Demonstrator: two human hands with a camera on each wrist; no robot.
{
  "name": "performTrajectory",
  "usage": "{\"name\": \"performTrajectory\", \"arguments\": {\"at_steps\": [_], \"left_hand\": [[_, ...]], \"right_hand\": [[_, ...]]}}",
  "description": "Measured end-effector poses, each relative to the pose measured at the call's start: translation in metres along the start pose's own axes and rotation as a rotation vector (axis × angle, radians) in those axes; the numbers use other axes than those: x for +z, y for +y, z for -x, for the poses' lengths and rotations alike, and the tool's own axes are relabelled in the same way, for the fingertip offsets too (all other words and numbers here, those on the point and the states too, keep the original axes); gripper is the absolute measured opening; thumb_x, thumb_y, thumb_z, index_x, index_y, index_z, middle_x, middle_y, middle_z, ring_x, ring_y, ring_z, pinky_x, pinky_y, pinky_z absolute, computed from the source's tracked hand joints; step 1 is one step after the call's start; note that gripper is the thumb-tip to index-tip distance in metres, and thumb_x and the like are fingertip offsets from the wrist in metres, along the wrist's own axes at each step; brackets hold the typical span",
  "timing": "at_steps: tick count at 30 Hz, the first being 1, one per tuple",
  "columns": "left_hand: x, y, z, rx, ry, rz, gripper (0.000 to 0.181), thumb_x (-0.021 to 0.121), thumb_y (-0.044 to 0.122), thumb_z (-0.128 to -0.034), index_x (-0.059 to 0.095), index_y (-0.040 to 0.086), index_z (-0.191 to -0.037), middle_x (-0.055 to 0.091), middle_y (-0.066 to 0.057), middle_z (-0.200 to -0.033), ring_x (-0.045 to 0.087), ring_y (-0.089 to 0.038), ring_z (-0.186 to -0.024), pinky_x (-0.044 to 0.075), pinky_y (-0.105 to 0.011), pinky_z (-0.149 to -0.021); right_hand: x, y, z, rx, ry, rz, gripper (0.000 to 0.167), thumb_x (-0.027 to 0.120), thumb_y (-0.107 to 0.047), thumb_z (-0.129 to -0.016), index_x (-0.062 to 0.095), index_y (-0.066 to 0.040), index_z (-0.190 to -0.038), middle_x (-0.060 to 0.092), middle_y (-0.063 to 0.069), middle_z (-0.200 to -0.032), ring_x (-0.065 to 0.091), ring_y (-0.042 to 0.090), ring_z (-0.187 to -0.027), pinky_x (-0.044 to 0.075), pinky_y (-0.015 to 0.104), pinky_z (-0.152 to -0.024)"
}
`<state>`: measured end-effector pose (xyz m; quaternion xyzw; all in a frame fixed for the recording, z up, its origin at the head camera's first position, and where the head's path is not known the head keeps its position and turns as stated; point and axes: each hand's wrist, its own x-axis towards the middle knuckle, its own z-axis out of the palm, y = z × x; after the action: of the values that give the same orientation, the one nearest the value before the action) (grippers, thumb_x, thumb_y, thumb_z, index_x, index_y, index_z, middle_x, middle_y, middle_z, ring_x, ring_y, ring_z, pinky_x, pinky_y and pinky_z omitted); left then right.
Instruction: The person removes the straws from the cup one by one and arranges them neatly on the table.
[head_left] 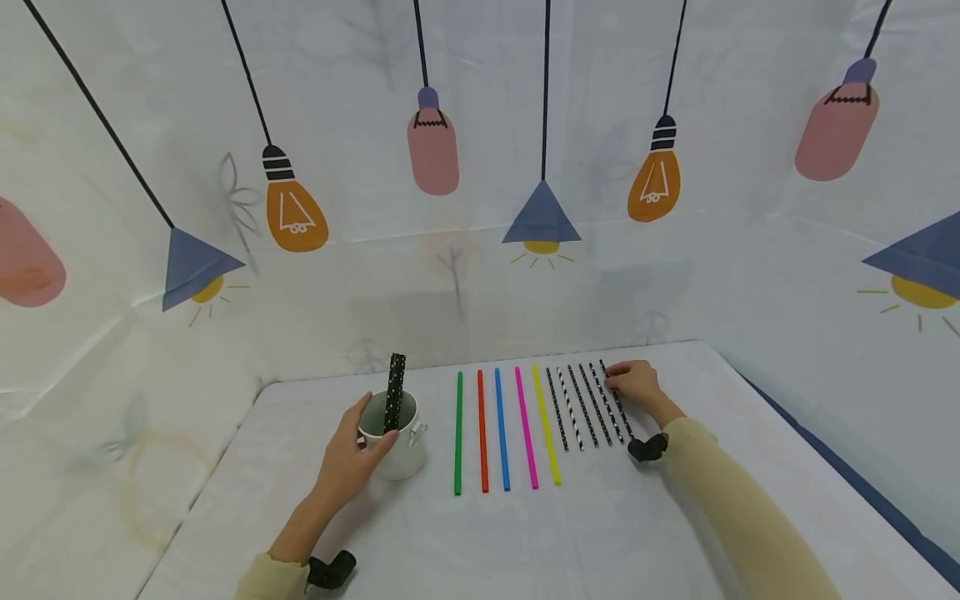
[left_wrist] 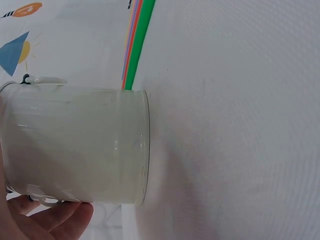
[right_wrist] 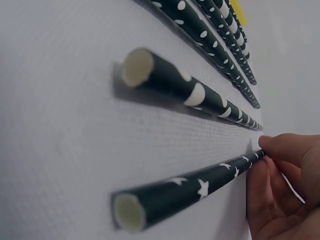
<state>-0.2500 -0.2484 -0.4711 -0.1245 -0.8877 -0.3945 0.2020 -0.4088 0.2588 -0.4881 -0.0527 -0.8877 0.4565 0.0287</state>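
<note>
In the head view my left hand point(head_left: 351, 454) grips a white cup point(head_left: 405, 450) by its side, and black patterned straws point(head_left: 394, 387) stand upright in it. The left wrist view shows the cup's wall point(left_wrist: 75, 145) with fingertips curled round it. My right hand point(head_left: 639, 385) pinches the far end of the rightmost black straw point(head_left: 619, 408), which lies on the table. Seen in the right wrist view, this straw point(right_wrist: 200, 189) has white stars, and the thumb and fingers of my right hand point(right_wrist: 285, 175) hold its far tip. Beside it lies a black straw with white spots point(right_wrist: 195, 94).
Green point(head_left: 459, 433), red point(head_left: 482, 429), blue point(head_left: 502, 429), pink point(head_left: 527, 429) and yellow point(head_left: 547, 425) straws lie in a row between the cup and several black patterned straws point(head_left: 582, 406). Behind the white table point(head_left: 480, 550) hangs a cloth with printed lamps.
</note>
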Motion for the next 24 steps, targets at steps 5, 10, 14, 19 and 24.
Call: {"name": "performTrajectory", "arguments": {"at_steps": [5,10,14,19,24], "left_hand": [[-0.0001,0.0005,-0.0001,-0.005,-0.003,0.002,0.079,0.067,0.042,-0.0915,0.028,0.008,-0.152,0.041,-0.018,-0.144,0.051,-0.034,-0.121,0.050,-0.051,-0.088],[0.0003,-0.0001,0.0000,-0.007,0.000,0.001,0.079,0.067,0.041,-0.0911,0.028,0.008,-0.152,0.042,-0.017,-0.143,0.052,-0.034,-0.119,0.051,-0.050,-0.087],[0.0004,-0.0003,-0.0001,-0.008,0.001,0.000,0.079,0.067,0.042,-0.0911,0.029,0.007,-0.151,0.042,-0.017,-0.143,0.052,-0.034,-0.119,0.051,-0.050,-0.087],[0.0003,-0.0002,-0.0001,-0.012,0.000,-0.002,0.080,0.067,0.042,-0.0911,0.029,0.006,-0.151,0.042,-0.017,-0.143,0.051,-0.034,-0.120,0.051,-0.051,-0.088],[0.0001,-0.0006,0.0007,-0.015,-0.002,-0.002,0.080,0.067,0.043,-0.0912,0.028,0.007,-0.151,0.042,-0.017,-0.143,0.051,-0.035,-0.120,0.050,-0.051,-0.088]], "right_hand": [[0.0012,0.0019,-0.0021,-0.020,0.012,0.019,0.034,0.069,-0.011,-0.088,0.065,0.006,-0.118,0.064,0.023,-0.112,0.063,0.021,-0.084,0.054,0.028,-0.067],[0.0024,0.0034,-0.0021,-0.034,0.008,0.046,0.033,0.069,-0.011,-0.087,0.066,0.005,-0.116,0.065,0.022,-0.111,0.064,0.023,-0.085,0.054,0.028,-0.067],[0.0029,0.0022,-0.0016,-0.027,0.006,0.050,0.032,0.069,-0.010,-0.088,0.066,0.005,-0.116,0.065,0.022,-0.111,0.063,0.022,-0.086,0.053,0.028,-0.068],[0.0027,0.0002,-0.0005,-0.035,0.004,0.049,0.032,0.069,-0.010,-0.088,0.066,0.006,-0.115,0.064,0.023,-0.111,0.064,0.023,-0.085,0.054,0.029,-0.067],[0.0032,-0.0004,0.0011,-0.028,-0.001,0.047,0.032,0.070,-0.011,-0.087,0.066,0.006,-0.115,0.064,0.023,-0.111,0.064,0.024,-0.085,0.054,0.030,-0.068]]}}
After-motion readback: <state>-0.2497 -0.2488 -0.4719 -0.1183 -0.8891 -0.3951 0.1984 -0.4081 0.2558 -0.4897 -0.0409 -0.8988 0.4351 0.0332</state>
